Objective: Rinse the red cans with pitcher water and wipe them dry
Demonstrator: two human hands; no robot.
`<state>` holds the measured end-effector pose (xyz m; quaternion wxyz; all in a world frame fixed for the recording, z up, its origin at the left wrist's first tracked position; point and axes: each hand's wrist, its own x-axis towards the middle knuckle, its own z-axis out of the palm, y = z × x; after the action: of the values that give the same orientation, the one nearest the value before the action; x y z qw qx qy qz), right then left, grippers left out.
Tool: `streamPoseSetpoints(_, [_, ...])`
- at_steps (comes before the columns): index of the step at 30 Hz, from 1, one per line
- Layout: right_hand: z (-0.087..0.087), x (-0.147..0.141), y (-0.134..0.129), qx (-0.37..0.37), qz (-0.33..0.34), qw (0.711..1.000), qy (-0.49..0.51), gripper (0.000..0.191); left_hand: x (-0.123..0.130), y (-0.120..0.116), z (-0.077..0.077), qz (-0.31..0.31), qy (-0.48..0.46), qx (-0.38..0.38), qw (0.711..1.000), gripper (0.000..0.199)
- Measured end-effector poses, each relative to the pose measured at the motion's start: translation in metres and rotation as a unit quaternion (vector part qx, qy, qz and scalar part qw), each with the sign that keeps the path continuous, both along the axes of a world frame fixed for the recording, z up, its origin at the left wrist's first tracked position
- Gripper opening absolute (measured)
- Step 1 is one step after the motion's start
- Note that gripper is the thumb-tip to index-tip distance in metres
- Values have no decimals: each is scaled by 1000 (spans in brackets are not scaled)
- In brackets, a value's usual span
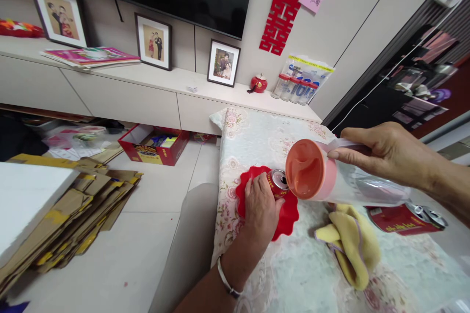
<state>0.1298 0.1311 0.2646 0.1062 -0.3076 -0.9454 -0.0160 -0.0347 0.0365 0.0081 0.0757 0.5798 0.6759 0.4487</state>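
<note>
My left hand (261, 210) is wrapped round a red drink can (278, 183), which leans to the right over a red scalloped plate (288, 220) on the table. The can's opened top faces a tilted clear pitcher (352, 183) with an orange-pink lid (305, 168). By its handle my right hand (385, 149) holds the pitcher, its spout end close beside the can's top. Whether liquid passes between them I cannot make out. Right of the plate lies a crumpled yellow cloth (350, 244). Behind it, red cans (400, 217) stand partly under the pitcher.
A flowered cloth covers the table (257, 132). Behind it runs a low white cabinet (121, 83) with photo frames (154, 41), a red pot (259, 83) and red-lidded jars (293, 89). Flattened cardboard (84, 205) and a red box (156, 145) lie on the floor at left.
</note>
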Motion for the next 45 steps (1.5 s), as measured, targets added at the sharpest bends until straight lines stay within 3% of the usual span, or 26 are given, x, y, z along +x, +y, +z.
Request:
streamPoseSetpoints(37, [1, 0, 1, -7, -16, 1000, -10, 61, -2, 0, -2, -8, -2, 15, 1000, 71])
streamPoseSetpoints(45, [1, -1, 2, -14, -33, 999, -20, 63, 2, 0, 1, 12, 6, 14, 1000, 83])
